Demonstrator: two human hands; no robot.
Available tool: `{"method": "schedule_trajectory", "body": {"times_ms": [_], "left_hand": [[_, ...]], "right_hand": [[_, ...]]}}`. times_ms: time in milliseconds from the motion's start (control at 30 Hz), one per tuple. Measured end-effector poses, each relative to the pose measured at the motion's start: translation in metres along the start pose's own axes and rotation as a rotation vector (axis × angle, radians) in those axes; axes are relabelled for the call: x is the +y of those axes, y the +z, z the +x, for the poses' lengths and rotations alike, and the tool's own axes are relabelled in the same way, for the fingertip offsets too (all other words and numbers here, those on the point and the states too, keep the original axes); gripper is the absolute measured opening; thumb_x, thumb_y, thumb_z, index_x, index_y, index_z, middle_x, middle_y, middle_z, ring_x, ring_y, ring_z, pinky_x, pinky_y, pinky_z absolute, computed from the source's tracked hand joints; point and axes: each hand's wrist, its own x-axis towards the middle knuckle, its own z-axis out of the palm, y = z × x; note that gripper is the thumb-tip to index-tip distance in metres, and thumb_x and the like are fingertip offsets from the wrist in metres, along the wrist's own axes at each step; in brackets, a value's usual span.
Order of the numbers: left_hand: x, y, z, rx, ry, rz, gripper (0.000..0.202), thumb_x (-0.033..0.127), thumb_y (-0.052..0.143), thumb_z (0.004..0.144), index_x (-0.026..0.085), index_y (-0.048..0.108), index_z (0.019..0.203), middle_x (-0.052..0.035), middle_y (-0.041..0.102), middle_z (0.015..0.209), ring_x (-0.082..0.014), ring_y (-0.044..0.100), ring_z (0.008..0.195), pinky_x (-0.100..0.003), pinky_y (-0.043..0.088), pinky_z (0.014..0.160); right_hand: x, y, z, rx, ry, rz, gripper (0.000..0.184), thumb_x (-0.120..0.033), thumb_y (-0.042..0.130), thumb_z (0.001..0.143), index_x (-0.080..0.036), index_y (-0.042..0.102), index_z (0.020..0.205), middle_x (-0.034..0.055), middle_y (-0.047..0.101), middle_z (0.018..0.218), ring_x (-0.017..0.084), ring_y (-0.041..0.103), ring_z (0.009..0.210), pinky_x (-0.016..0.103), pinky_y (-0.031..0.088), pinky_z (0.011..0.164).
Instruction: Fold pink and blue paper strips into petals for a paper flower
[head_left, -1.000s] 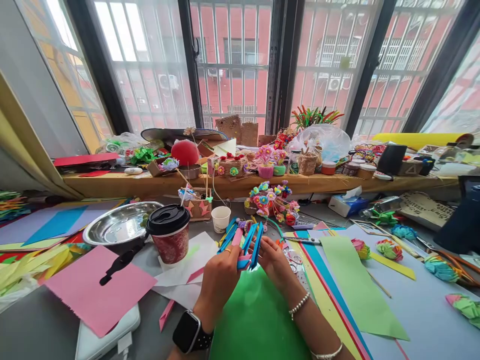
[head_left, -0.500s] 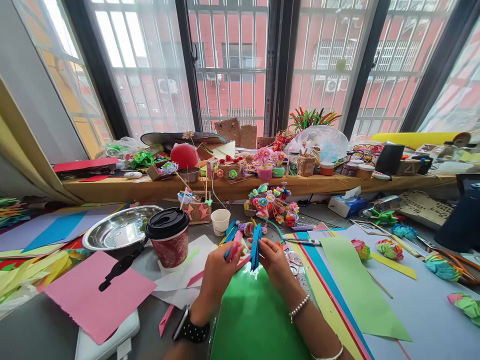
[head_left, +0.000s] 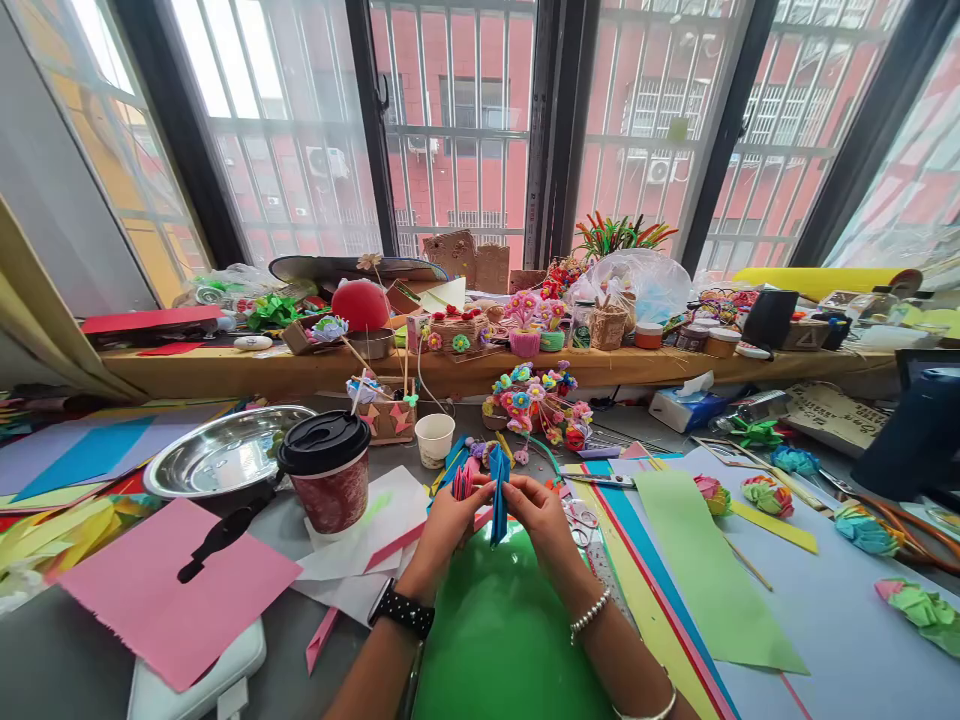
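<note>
Two folded paper pieces are in your grip: your left hand point(head_left: 448, 522) closes round a pink-and-blue bundle point(head_left: 462, 484), and your right hand point(head_left: 541, 512) pinches a blue folded strip point(head_left: 497, 492). Both are held above the green sheet point(head_left: 502, 630) at the desk's near edge.

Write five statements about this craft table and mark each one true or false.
1. The left hand grips a folded pink paper piece and the right hand pinches a folded blue paper piece. True.
2. The red paper cup has its black plastic lid off. False: the lid sits on the cup.
3. The black smartwatch is on the right wrist. False: it is on the left wrist; the right wears a white bead bracelet.
4. The round steel tray lies left of the red paper cup. True.
5. The small white paper cup lies tipped over. False: it stands upright.
</note>
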Motion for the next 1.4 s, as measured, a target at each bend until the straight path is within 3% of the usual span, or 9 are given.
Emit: {"method": "schedule_trajectory", "body": {"times_ms": [133,300,433,633,767,900,1033,1167,1400], "left_hand": [[0.000,-0.002,-0.003,0.065,-0.005,0.041,0.045,0.048,0.062,0.057,0.012,0.066,0.084,0.0070,0.039,0.031,-0.0063,0.033,0.029,-0.019,0.023,0.032],[-0.001,-0.002,-0.002,0.131,0.077,0.077,0.033,0.045,0.061,0.060,0.014,0.067,0.073,0.0040,0.044,0.032,-0.0124,0.048,0.041,-0.021,0.034,0.040],[-0.001,-0.002,-0.004,0.131,0.090,0.095,0.031,0.044,0.060,0.061,0.015,0.067,0.069,0.0044,0.042,0.032,-0.0134,0.049,0.042,-0.022,0.037,0.043],[0.002,-0.003,-0.008,0.130,0.116,0.049,0.031,0.042,0.061,0.060,0.014,0.066,0.070,0.0043,0.044,0.034,-0.0123,0.048,0.041,-0.021,0.036,0.042],[0.001,-0.004,-0.007,0.180,0.128,0.028,0.029,0.041,0.062,0.058,0.013,0.065,0.066,0.0029,0.048,0.037,-0.0130,0.050,0.044,-0.022,0.038,0.044],[-0.001,-0.003,-0.005,0.197,0.171,0.052,0.025,0.038,0.061,0.058,0.013,0.062,0.062,-0.0005,0.058,0.050,-0.0154,0.055,0.055,-0.024,0.042,0.055],[-0.004,0.000,-0.005,0.187,0.209,0.122,0.027,0.036,0.057,0.061,0.012,0.062,0.071,-0.0040,0.063,0.063,-0.0180,0.057,0.064,-0.028,0.043,0.065],[-0.009,0.003,-0.005,0.181,0.268,0.189,0.029,0.035,0.054,0.064,0.013,0.061,0.081,-0.0046,0.064,0.070,-0.0174,0.056,0.065,-0.029,0.043,0.065],[-0.012,0.000,0.000,0.131,0.214,0.276,0.025,0.038,0.054,0.062,0.013,0.057,0.062,-0.0014,0.058,0.057,-0.0144,0.050,0.054,-0.025,0.039,0.055]], "right_hand": [[-0.001,0.001,-0.001,-0.009,-0.038,-0.072,0.027,-0.040,0.061,0.067,-0.017,0.066,0.082,0.0063,0.066,0.084,0.020,0.059,0.081,0.034,0.045,0.076],[-0.004,0.000,0.000,0.024,-0.091,-0.101,0.020,-0.036,0.064,0.065,-0.017,0.066,0.068,0.0079,0.060,0.098,0.022,0.055,0.092,0.034,0.044,0.079],[-0.005,-0.001,0.000,0.009,-0.114,-0.149,0.019,-0.036,0.062,0.068,-0.018,0.066,0.069,0.0064,0.060,0.094,0.021,0.054,0.094,0.033,0.043,0.081],[-0.002,-0.001,-0.001,0.015,-0.135,-0.185,0.021,-0.037,0.061,0.068,-0.016,0.065,0.070,0.0070,0.060,0.091,0.021,0.054,0.090,0.031,0.044,0.076],[0.004,-0.004,0.002,0.053,-0.103,-0.212,0.026,-0.040,0.059,0.069,-0.015,0.063,0.074,0.0065,0.062,0.079,0.020,0.057,0.077,0.031,0.046,0.068],[0.007,-0.007,0.003,0.122,-0.083,-0.282,0.028,-0.041,0.057,0.070,-0.014,0.061,0.076,0.0054,0.062,0.069,0.018,0.057,0.067,0.029,0.046,0.060],[0.006,-0.005,0.000,0.183,-0.167,-0.427,0.027,-0.041,0.056,0.070,-0.015,0.062,0.074,0.0057,0.061,0.070,0.018,0.056,0.065,0.027,0.045,0.055],[0.003,-0.002,-0.003,0.220,-0.239,-0.524,0.026,-0.040,0.054,0.072,-0.015,0.062,0.072,0.0046,0.060,0.068,0.017,0.055,0.063,0.026,0.044,0.055],[0.004,-0.004,-0.002,0.252,-0.245,-0.548,0.025,-0.038,0.052,0.074,-0.014,0.061,0.074,0.0051,0.061,0.069,0.016,0.055,0.063,0.026,0.044,0.054]]}}
